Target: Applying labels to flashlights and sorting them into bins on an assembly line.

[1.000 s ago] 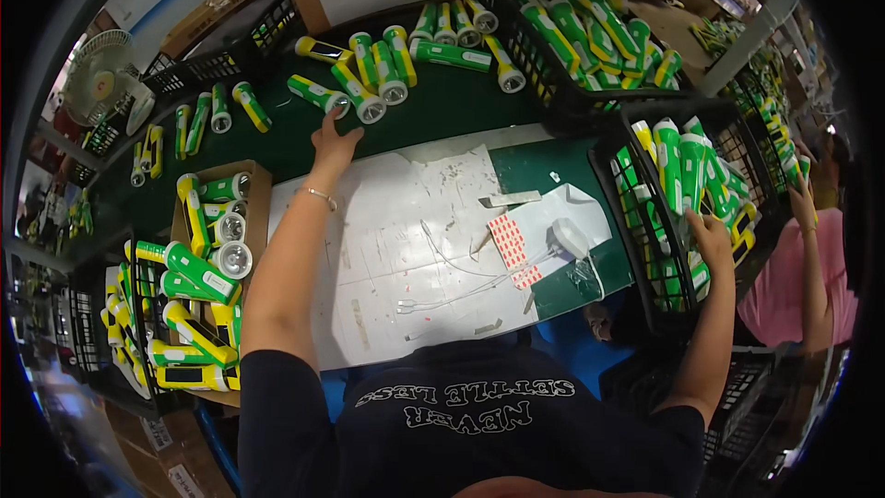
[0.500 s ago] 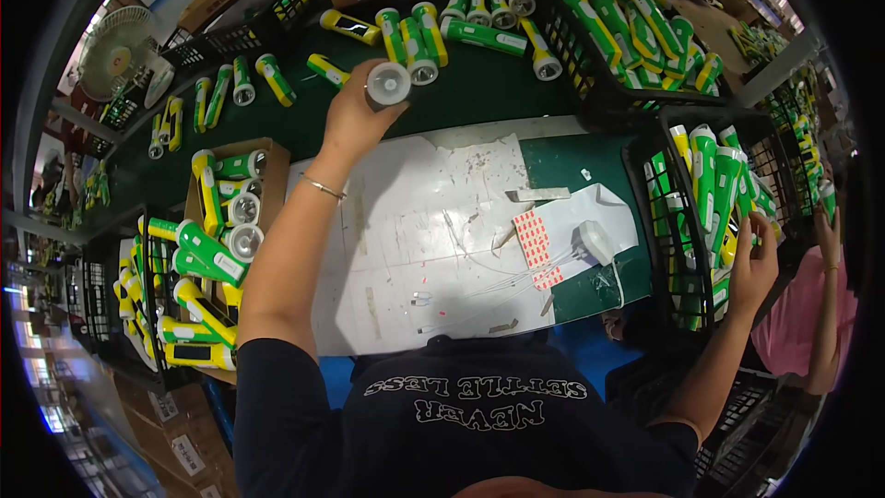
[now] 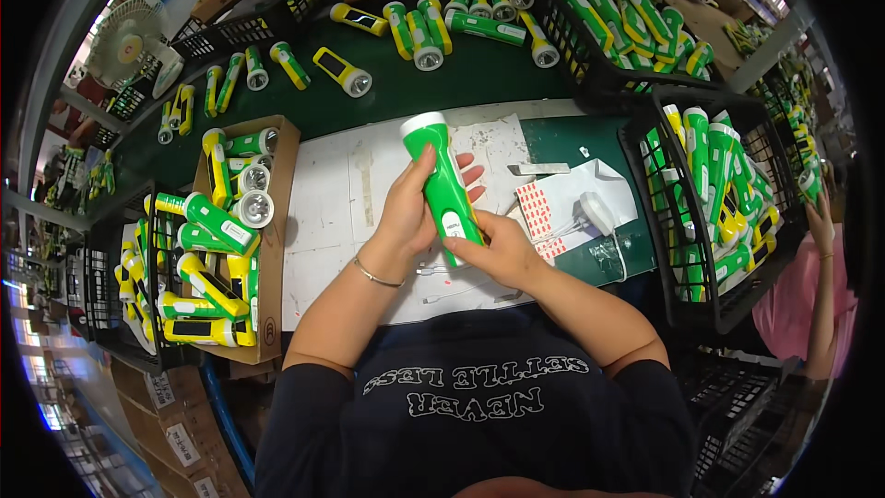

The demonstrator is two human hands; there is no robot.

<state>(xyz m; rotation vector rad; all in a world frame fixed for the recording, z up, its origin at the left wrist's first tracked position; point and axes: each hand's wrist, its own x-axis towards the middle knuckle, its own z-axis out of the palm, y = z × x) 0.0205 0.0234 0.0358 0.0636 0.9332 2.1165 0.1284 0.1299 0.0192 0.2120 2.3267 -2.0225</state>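
Observation:
Both my hands hold one green flashlight (image 3: pixel 441 186) with a white head over the white work surface, head pointing away and to the left. My left hand (image 3: pixel 410 203) is wrapped under its body, thumb on top and fingertips showing past the far side. My right hand (image 3: pixel 502 251) grips the tail end with thumb and fingers. Beneath and beside the hands, thin white cables (image 3: pixel 461 295) lie on the surface. A sheet of red-marked stickers (image 3: pixel 533 210) and a white charger plug (image 3: pixel 597 212) are just right of them.
Black crates of green-and-yellow flashlights stand at right (image 3: pixel 728 314) and far right (image 3: pixel 576 65). A cardboard box (image 3: pixel 277 267) and another crate (image 3: pixel 155 221), both holding flashlights, are at left. More flashlights (image 3: pixel 343 71) lie on the green table. A person in pink (image 3: pixel 802 323) is at right.
My left hand has let go of a flashlight, now lying on the far green table, and come back nearer. My right hand has moved from the right crate to the middle, onto the green flashlight.

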